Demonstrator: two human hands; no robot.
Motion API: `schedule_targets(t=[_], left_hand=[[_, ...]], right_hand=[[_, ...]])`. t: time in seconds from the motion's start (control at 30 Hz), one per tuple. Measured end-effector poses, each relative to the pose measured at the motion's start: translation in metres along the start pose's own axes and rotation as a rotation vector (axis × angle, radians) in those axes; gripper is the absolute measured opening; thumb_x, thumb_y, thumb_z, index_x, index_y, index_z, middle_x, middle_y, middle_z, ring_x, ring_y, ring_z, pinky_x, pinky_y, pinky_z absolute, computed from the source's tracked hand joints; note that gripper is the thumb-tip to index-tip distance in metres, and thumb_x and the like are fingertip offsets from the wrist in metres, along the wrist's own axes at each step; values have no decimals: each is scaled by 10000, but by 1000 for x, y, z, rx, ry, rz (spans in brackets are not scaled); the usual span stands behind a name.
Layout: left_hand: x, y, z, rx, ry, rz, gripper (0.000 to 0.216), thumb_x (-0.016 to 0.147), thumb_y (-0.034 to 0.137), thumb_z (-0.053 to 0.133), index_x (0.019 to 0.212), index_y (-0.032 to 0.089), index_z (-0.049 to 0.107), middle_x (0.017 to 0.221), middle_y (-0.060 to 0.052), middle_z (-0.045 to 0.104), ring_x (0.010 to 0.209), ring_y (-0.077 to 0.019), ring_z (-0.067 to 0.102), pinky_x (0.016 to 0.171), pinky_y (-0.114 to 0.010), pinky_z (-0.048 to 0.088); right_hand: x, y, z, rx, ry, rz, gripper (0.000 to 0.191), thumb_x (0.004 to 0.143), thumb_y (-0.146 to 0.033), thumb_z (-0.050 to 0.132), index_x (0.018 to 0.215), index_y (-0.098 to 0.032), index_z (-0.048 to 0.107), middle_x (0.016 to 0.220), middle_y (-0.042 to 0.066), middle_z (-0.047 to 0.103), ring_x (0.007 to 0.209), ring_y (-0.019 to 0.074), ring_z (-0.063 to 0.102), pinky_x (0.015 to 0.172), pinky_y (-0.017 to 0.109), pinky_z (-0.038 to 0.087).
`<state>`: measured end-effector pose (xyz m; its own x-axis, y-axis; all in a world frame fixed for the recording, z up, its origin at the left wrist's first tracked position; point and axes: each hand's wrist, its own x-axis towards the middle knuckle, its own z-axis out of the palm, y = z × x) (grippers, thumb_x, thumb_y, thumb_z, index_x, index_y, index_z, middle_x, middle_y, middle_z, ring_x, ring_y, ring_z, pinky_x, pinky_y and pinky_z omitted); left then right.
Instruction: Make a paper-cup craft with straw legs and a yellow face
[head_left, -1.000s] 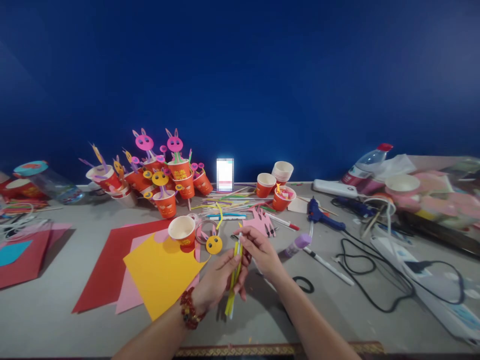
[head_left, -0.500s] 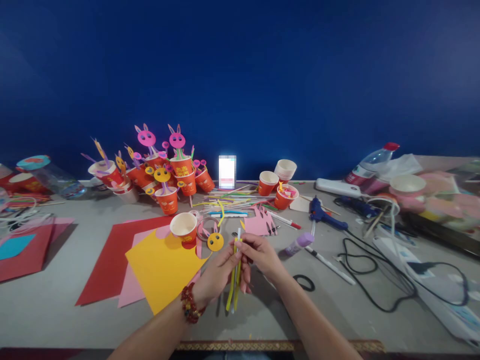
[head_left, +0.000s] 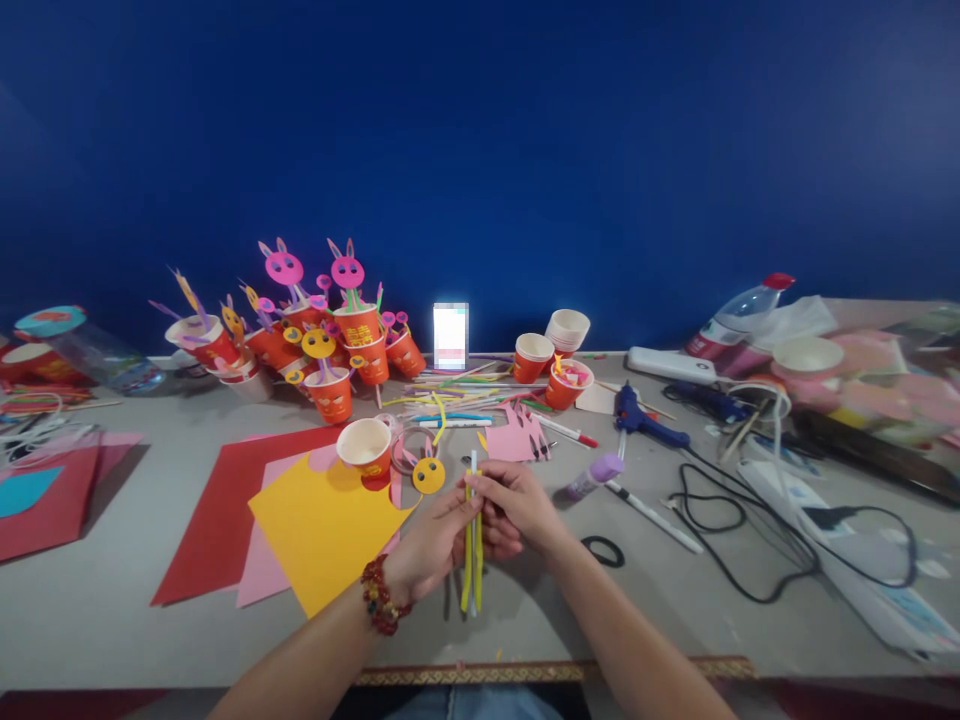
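Note:
Between my two hands, over the front middle of the table, are yellow and white pipe cleaners (head_left: 469, 575) held upright side by side. My left hand (head_left: 442, 525) pinches them from the left, thumb on top. My right hand (head_left: 517, 505) grips the same strips near their upper end, its fingers touching the left ones. The white tip stands above my fingers, and the yellow ends hang below. Just beyond my left hand lies a yellow rabbit-face cutout (head_left: 428, 476) with pink ears. A paper cup (head_left: 366, 447) stands behind it on the left.
Yellow card (head_left: 322, 530) overlaps pink and red sheets. Rabbit-decorated cups (head_left: 330, 395) crowd the back left. Loose pipe cleaners (head_left: 465, 385) and a bright-screened phone (head_left: 451, 335) are behind. To the right are a glue stick (head_left: 595, 477), a blue glue gun (head_left: 645, 420), black tape ring (head_left: 603, 551) and cables.
The pipe cleaners are a little straighter and closer together. My right hand's lower fingers have shifted slightly outward. The whole view has moved a little.

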<state>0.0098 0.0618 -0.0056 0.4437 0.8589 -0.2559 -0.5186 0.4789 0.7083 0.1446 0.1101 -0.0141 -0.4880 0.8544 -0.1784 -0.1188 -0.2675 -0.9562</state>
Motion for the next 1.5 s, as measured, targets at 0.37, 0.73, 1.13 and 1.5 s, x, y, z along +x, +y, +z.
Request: schedule_targets(t=[0.37,0.73,1.13,1.5], left_hand=[[0,-6,-1,60,41,49,384,822,511,714,822,160,558,580,31,630,409,-71,521,573,-286,569],[5,-12,-3,155,86,118,443,802,590,688,753,179,532,516,89,477,378,-39,314,445,-226,488],[10,-20,-6,197,200,108,524,717,674,719,728,177,551,484,89,452,359,-51,364,378,-206,426],[8,-18,-7,178,200,92,505,736,648,725,753,164,581,487,76,483,379,-57,386,408,-204,412]], right_hand=[[3,0,-2,-15,17,-33,449,730,-583,768,724,-144,670,486,-72,484,378,52,408,371,173,262],[5,4,-5,-80,-10,-106,487,761,-627,724,693,-151,644,513,-55,495,439,70,414,422,191,255],[9,12,-7,-92,-19,-115,542,800,-680,658,693,-148,633,472,-60,480,398,62,374,414,188,210],[9,6,-10,-108,-22,-89,543,785,-678,674,681,-146,638,489,-54,479,424,66,378,426,185,247]])
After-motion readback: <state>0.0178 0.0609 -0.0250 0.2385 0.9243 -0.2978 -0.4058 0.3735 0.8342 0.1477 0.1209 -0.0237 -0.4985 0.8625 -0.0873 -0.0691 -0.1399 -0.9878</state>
